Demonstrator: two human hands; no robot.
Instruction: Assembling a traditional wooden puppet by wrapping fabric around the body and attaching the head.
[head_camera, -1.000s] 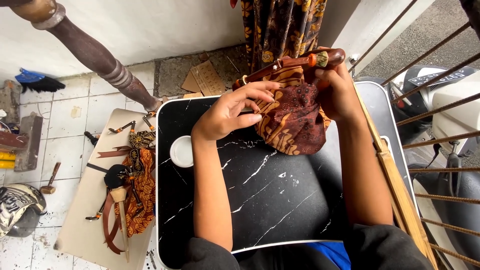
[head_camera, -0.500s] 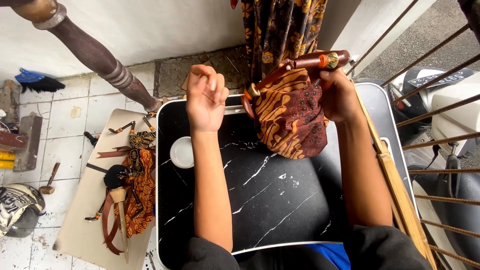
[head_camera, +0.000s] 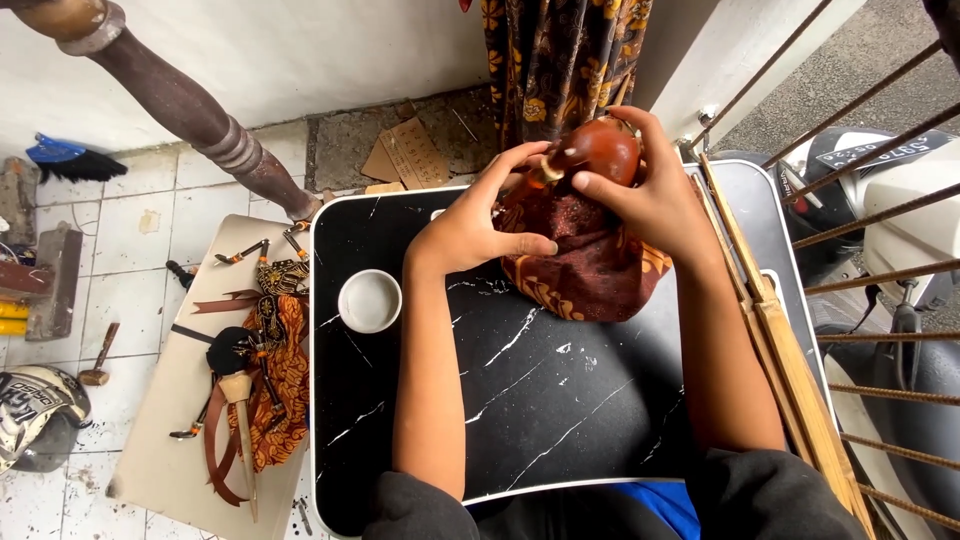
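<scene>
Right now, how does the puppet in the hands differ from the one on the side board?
The held puppet is gripped by the left hand and right hand over the black tray; the side puppet lies flat, untouched. The held one's cloth is dark maroon; the side one's is brighter orange. Both wear patterned batik cloth.

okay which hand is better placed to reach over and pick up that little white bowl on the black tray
Left. The left hand rests on the cloth-wrapped puppet on the same side as the white bowl. The right hand grips the puppet's rounded top, farther from the bowl.
</scene>
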